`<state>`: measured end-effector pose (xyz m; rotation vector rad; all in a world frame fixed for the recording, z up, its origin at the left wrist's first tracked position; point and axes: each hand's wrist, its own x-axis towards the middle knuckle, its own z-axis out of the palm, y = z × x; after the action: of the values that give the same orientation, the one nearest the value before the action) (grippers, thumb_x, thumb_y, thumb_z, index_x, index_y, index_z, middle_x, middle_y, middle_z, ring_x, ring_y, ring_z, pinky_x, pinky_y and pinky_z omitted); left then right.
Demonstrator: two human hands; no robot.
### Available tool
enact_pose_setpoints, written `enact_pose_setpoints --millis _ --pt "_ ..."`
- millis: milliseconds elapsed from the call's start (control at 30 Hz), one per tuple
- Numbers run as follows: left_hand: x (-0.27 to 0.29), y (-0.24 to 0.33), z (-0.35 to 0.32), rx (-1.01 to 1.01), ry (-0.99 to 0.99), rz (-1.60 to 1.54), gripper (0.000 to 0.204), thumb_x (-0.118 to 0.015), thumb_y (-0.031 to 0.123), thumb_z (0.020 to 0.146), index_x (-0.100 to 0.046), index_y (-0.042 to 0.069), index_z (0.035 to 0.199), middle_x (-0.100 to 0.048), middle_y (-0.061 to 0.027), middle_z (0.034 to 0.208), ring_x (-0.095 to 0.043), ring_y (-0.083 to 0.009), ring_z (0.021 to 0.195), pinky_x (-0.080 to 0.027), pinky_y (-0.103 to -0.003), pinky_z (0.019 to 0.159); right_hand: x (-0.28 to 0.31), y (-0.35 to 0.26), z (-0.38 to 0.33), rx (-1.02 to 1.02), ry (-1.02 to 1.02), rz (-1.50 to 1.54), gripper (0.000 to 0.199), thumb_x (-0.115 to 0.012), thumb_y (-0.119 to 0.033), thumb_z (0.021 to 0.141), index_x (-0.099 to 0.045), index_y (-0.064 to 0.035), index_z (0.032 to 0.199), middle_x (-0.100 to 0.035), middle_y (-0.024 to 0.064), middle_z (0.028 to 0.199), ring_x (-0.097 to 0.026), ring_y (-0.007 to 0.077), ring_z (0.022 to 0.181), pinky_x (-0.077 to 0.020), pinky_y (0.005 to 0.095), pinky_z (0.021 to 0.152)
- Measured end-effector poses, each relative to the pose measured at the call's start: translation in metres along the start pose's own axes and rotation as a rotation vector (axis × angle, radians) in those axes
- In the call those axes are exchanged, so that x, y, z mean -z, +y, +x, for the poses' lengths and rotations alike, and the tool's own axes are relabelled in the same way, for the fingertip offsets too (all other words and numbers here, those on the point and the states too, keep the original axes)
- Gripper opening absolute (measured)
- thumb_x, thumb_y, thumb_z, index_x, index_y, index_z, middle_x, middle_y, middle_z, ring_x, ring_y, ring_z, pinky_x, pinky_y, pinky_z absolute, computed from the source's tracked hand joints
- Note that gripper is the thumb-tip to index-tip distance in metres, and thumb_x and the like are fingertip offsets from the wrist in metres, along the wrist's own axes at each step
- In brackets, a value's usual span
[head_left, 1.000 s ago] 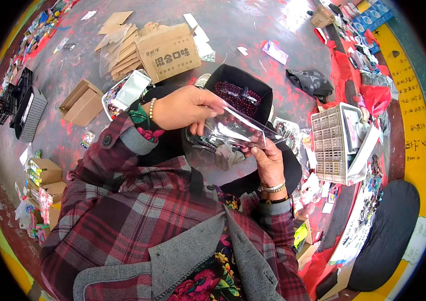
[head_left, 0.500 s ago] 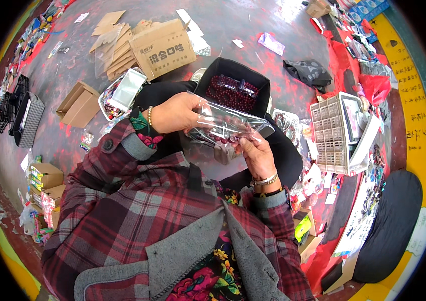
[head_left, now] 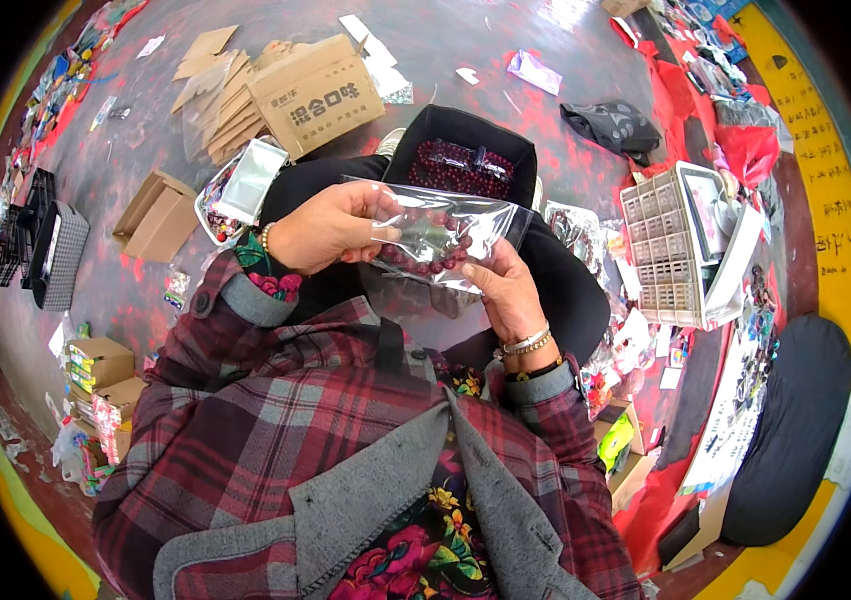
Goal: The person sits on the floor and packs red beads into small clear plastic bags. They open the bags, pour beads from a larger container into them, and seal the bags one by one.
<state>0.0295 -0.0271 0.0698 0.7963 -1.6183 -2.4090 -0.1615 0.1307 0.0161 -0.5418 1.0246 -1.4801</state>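
Observation:
A clear plastic bag (head_left: 490, 222) is stretched out between my two hands, over my lap. Inside it shows a bracelet of dark red beads (head_left: 437, 266), lying in a curve along the lower part. My left hand (head_left: 330, 230) grips the bag's left end, its fingertips partly behind the shiny film. At the lower right edge, my right hand (head_left: 510, 295) pinches the bag, thumb on top near the beads. Just beyond the bag, between my knees, stands a black open box (head_left: 517, 142) holding many dark red beads (head_left: 455, 175) and some clear wrap.
Cardboard boxes (head_left: 315, 100) lie on the floor ahead, left of the black box. A white bin (head_left: 255, 180) stands by my left knee. To the right are a pale plastic crate (head_left: 657, 245), a dark bag (head_left: 610, 130) and a black cushion-like oval (head_left: 790, 430).
The bag has been spread flatter and turned toward me, so the bracelet's curve now shows clearly. My right hand has shifted slightly up and to the left.

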Motion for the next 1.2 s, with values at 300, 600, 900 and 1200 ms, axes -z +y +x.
enact_pose_setpoints --millis 300,600,900,1200 --pt "-0.024 0.004 -0.006 -0.031 -0.130 -0.045 0.020 -0.055 0.001 0.084 -0.045 0.005 0.101 -0.062 -0.0120 0.104 -0.050 -0.0050 0.056 -0.035 -0.015 0.044 -0.013 0.002 0.002 0.058 0.085 -0.150 0.034 -0.069 -0.004 0.075 -0.055 -0.0014 0.106 -0.061 0.0044 0.093 -0.057 0.0108 0.080 -0.0475 0.0252 0.069" --pt "-0.036 0.002 -0.005 -0.035 -0.102 0.071 0.025 -0.055 0.004 0.086 -0.050 0.000 0.110 -0.063 -0.0063 0.099 -0.052 -0.0028 0.054 -0.036 -0.014 0.043 -0.004 0.005 0.000 0.004 0.155 -0.076 0.020 -0.064 -0.004 0.080 -0.062 -0.0030 0.099 -0.063 0.0026 0.087 -0.057 0.0082 0.073 -0.0452 0.0208 0.062" --pt "-0.017 -0.003 -0.003 -0.085 -0.067 0.156 0.032 -0.059 0.006 0.084 -0.052 0.001 0.115 -0.059 0.0007 0.087 -0.049 -0.0021 0.063 -0.036 -0.015 0.051 0.020 0.014 -0.001 0.014 0.018 0.269 0.020 -0.060 -0.005 0.085 -0.057 -0.0035 0.105 -0.062 0.0050 0.096 -0.059 0.0124 0.081 -0.0482 0.0235 0.066" --pt "-0.020 -0.010 -0.006 -0.104 0.024 0.280 0.016 -0.062 0.013 0.085 -0.063 -0.002 0.090 -0.057 0.0025 0.072 -0.050 -0.0038 0.066 -0.040 -0.020 0.057 0.016 0.020 -0.002 0.081 -0.034 0.305 0.013 -0.055 -0.004 0.088 -0.056 -0.0024 0.101 -0.061 0.0114 0.102 -0.062 0.0189 0.089 -0.0523 0.0299 0.073"
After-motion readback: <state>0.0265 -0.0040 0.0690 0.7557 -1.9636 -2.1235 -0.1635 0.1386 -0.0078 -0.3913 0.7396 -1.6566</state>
